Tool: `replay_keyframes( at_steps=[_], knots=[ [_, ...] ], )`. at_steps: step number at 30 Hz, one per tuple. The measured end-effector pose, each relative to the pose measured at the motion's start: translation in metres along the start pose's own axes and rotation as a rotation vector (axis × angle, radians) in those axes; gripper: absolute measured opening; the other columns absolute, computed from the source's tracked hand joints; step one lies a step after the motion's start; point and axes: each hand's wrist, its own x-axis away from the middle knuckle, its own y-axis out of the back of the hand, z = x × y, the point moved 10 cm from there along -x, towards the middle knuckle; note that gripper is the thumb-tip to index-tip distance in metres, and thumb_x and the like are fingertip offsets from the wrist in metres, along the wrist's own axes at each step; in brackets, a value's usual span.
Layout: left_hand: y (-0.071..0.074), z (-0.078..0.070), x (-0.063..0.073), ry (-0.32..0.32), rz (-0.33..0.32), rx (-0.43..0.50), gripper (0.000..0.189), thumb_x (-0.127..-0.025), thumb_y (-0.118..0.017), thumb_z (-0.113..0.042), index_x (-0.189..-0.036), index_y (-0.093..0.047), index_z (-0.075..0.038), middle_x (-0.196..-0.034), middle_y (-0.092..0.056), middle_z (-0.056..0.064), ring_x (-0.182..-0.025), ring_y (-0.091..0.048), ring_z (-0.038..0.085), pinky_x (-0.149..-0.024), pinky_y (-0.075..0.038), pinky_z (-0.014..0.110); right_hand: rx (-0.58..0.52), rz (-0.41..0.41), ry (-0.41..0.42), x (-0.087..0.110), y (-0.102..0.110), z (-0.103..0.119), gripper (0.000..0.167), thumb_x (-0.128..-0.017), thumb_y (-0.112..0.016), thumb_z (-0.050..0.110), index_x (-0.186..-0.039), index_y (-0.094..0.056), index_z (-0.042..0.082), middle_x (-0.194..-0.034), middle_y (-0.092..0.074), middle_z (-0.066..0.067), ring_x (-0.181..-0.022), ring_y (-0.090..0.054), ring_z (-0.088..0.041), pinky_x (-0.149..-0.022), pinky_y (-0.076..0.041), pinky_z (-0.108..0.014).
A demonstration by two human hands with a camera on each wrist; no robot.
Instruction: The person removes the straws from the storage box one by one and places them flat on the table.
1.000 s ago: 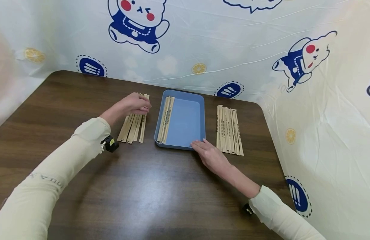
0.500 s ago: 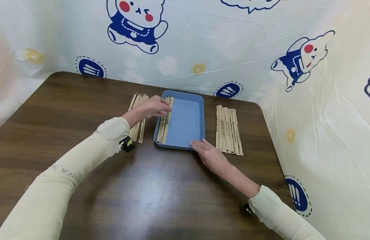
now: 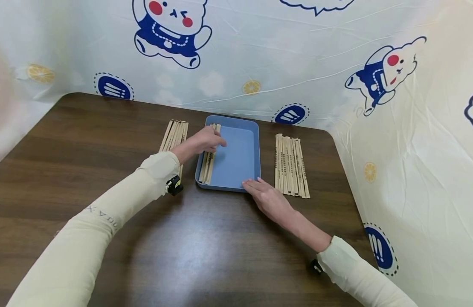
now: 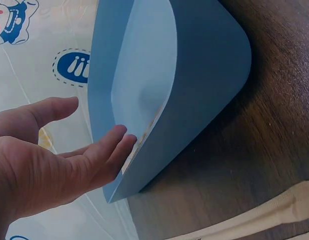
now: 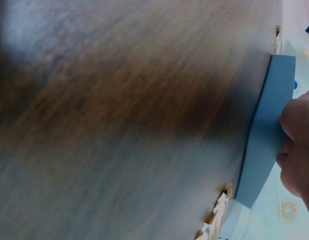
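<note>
In the head view, my left hand (image 3: 204,140) hovers over the left side of a shallow blue tray (image 3: 240,149). Its thumb and fingers are spread apart with nothing between them, as the left wrist view shows. Below it, a few long, thin paper-wrapped sticks (image 3: 207,169) with printed text lie lengthwise along the tray's left wall, partly hidden by the hand. My right hand (image 3: 270,199) grips the tray's near right corner, fingers over the rim; in the right wrist view fingertips touch the outer wall (image 5: 267,130).
Left of the tray lies a loose pile of wrapped sticks (image 3: 175,134), partly covered by the left forearm. A second row of wrapped sticks (image 3: 291,167) lies to the right. The brown wooden table (image 3: 198,247) meets a printed cloth (image 3: 228,51) behind and at the right.
My left hand has moved right from the left pile to above the tray, and its fingers have spread. The right hand stays at the tray's corner.
</note>
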Motion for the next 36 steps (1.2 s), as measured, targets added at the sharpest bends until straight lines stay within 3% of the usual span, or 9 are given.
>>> replay_keyframes(
  at_steps=[7,11,16,19,22,25,29,32,36],
  knots=[
    [-0.001,0.002,-0.004,0.025,-0.011,0.007,0.061,-0.096,-0.063,-0.012,-0.149,-0.038,0.007,-0.09,-0.041,0.007,-0.055,-0.037,0.013,-0.103,-0.048,0.04,-0.009,-0.015,0.003,0.001,0.001,0.0,0.037,-0.09,-0.069,-0.008,-0.126,-0.066,-0.003,-0.125,-0.067,-0.016,-0.119,-0.062,-0.026,-0.106,-0.044,-0.044],
    [0.001,0.003,-0.004,0.025,-0.025,0.013,0.059,-0.096,-0.063,-0.012,-0.146,-0.039,0.009,-0.093,-0.04,0.008,-0.059,-0.038,0.016,-0.102,-0.048,0.041,-0.012,-0.006,-0.004,0.001,0.0,-0.001,0.037,-0.091,-0.068,-0.007,-0.127,-0.065,-0.003,-0.125,-0.067,-0.016,-0.119,-0.061,-0.026,-0.107,-0.043,-0.043],
    [0.0,0.004,-0.006,0.028,-0.03,0.008,0.059,-0.096,-0.062,-0.012,-0.145,-0.036,0.01,-0.126,-0.042,0.017,-0.079,-0.046,0.023,-0.101,-0.048,0.041,-0.005,-0.001,-0.012,0.001,0.0,-0.001,0.035,-0.092,-0.066,-0.007,-0.127,-0.066,-0.002,-0.125,-0.067,-0.015,-0.119,-0.061,-0.026,-0.107,-0.043,-0.042],
    [-0.003,0.005,-0.008,0.032,-0.029,0.009,0.058,-0.097,-0.062,-0.011,-0.145,-0.038,0.009,-0.134,-0.041,0.02,-0.094,-0.051,0.027,-0.099,-0.049,0.041,-0.005,-0.003,-0.011,0.0,0.0,-0.002,0.035,-0.092,-0.066,-0.006,-0.127,-0.066,-0.002,-0.125,-0.067,-0.015,-0.119,-0.061,-0.026,-0.107,-0.043,-0.043],
    [-0.006,0.007,-0.009,0.041,-0.017,0.019,0.057,-0.097,-0.061,-0.011,-0.146,-0.038,0.007,-0.126,-0.043,0.018,-0.103,-0.052,0.029,-0.097,-0.051,0.043,-0.007,-0.009,-0.007,0.0,0.0,-0.001,0.036,-0.091,-0.067,-0.007,-0.127,-0.066,-0.003,-0.125,-0.067,-0.015,-0.119,-0.062,-0.026,-0.107,-0.043,-0.044],
    [-0.009,0.009,-0.011,0.047,-0.008,0.006,0.047,-0.097,-0.061,-0.011,-0.138,-0.045,0.005,-0.104,-0.049,0.013,-0.095,-0.053,0.027,-0.092,-0.054,0.045,-0.006,-0.012,-0.007,0.001,-0.001,-0.001,0.036,-0.091,-0.068,-0.007,-0.127,-0.066,-0.003,-0.125,-0.067,-0.015,-0.119,-0.062,-0.026,-0.107,-0.044,-0.044],
    [-0.01,0.01,-0.014,0.033,-0.022,-0.078,0.011,-0.094,-0.061,-0.01,-0.093,-0.054,-0.001,-0.067,-0.042,0.003,-0.066,-0.048,0.019,-0.082,-0.058,0.042,0.0,-0.005,-0.01,0.001,-0.002,-0.002,0.036,-0.091,-0.067,-0.006,-0.127,-0.065,-0.003,-0.125,-0.066,-0.015,-0.12,-0.061,-0.026,-0.106,-0.044,-0.044],
    [-0.011,0.009,-0.017,0.016,-0.046,-0.173,0.031,-0.091,-0.061,-0.008,-0.067,-0.041,-0.011,-0.056,-0.038,-0.001,-0.058,-0.046,0.016,-0.075,-0.061,0.041,0.004,0.004,-0.009,0.0,-0.002,-0.001,0.036,-0.092,-0.066,-0.006,-0.127,-0.065,-0.003,-0.126,-0.066,-0.015,-0.12,-0.061,-0.026,-0.106,-0.044,-0.044],
    [-0.015,0.006,-0.022,0.0,-0.058,-0.297,0.04,-0.089,-0.059,-0.006,-0.06,-0.033,-0.015,-0.056,-0.036,0.0,-0.055,-0.043,0.017,-0.066,-0.061,0.039,0.009,0.004,-0.009,0.0,-0.002,-0.001,0.035,-0.092,-0.066,-0.006,-0.127,-0.066,-0.002,-0.126,-0.066,-0.015,-0.119,-0.061,-0.026,-0.106,-0.044,-0.044]
  ],
)
